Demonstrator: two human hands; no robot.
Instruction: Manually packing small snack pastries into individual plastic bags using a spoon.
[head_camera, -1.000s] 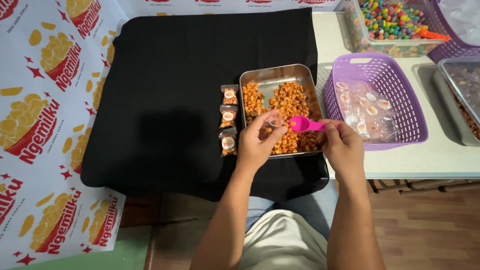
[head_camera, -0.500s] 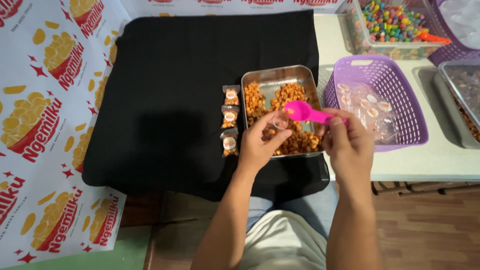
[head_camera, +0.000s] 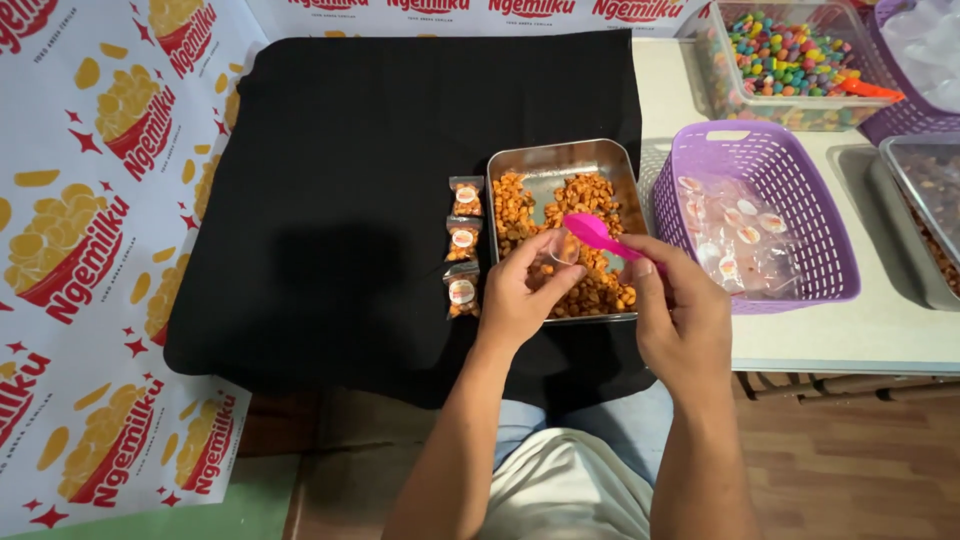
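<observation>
Three filled packets (head_camera: 463, 245) lay in a column beside one metal tray (head_camera: 560, 160) of orange snacks. Over it, the left hand (head_camera: 520, 295) pinched one small clear bag (head_camera: 560, 247), hard to make out; the right hand (head_camera: 680, 315) gripped one pink spoon (head_camera: 592, 232), handle partly hidden.

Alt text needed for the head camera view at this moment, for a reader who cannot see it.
A person's right hand holds a pink spoon over a small clear bag pinched in the left hand, above a metal tray of orange-brown snack pieces on a black cloth. Three filled packets lie in a column left of the tray; a purple basket of empty bags sits to its right.
</observation>
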